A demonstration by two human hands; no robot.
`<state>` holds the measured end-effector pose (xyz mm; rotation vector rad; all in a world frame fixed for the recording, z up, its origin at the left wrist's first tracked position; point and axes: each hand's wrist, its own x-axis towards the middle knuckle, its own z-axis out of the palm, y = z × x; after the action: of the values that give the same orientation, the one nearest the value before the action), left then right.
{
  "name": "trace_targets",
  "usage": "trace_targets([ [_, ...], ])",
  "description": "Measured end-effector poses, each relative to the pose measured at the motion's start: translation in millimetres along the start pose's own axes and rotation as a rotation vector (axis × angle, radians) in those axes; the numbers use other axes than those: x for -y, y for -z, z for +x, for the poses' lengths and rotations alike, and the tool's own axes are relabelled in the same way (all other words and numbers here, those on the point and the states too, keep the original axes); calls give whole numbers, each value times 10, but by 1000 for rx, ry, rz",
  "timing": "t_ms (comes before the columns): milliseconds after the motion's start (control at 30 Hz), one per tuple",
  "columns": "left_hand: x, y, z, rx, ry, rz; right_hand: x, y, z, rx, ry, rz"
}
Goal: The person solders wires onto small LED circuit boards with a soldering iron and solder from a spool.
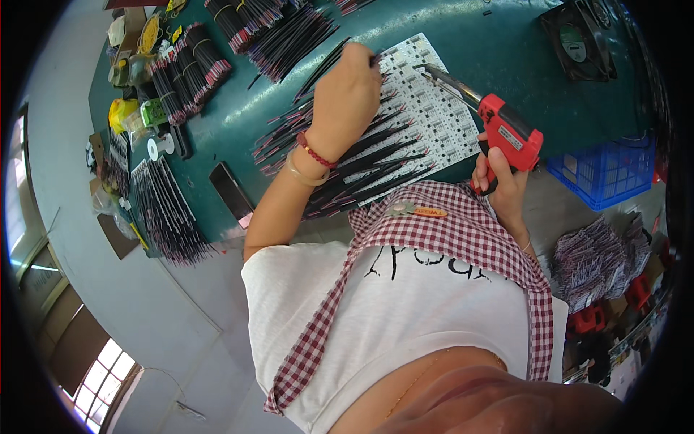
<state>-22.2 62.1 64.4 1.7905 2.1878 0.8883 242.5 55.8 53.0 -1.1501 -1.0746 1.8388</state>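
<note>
A white sheet of small circuit boards (441,108) lies on the green table. Rows of thin black wires with reddish ends (369,150) run across its left side, and many stick out past its edge. My left hand (348,98) is closed above the far left part of the sheet, with a dark wire end (374,61) showing at its fingers; the rest of that wire is mostly hidden. In my right hand (502,177) is a red and black soldering gun (510,134), gripped by its handle. Its thin metal tip points left, over the sheet's far right part.
Bundles of black wires (282,43) lie at the back and left. A phone (231,194) and a white spool (160,147) rest on the table's left. A black fan (576,42) stands far right. Below the table's right edge is a blue crate (603,173).
</note>
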Motion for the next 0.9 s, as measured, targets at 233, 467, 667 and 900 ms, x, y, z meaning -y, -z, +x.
trace_targets([
  [233,216,-179,22,321,88,-130,-49,6,-8,81,-75,-57],
  [467,180,-195,25,336,53,22,-92,5,8,80,-83,-42],
  [667,170,-216,9,293,59,41,-172,33,11,96,-96,-110],
  [900,206,-234,26,296,20,43,-181,2,6,82,-83,-144],
])
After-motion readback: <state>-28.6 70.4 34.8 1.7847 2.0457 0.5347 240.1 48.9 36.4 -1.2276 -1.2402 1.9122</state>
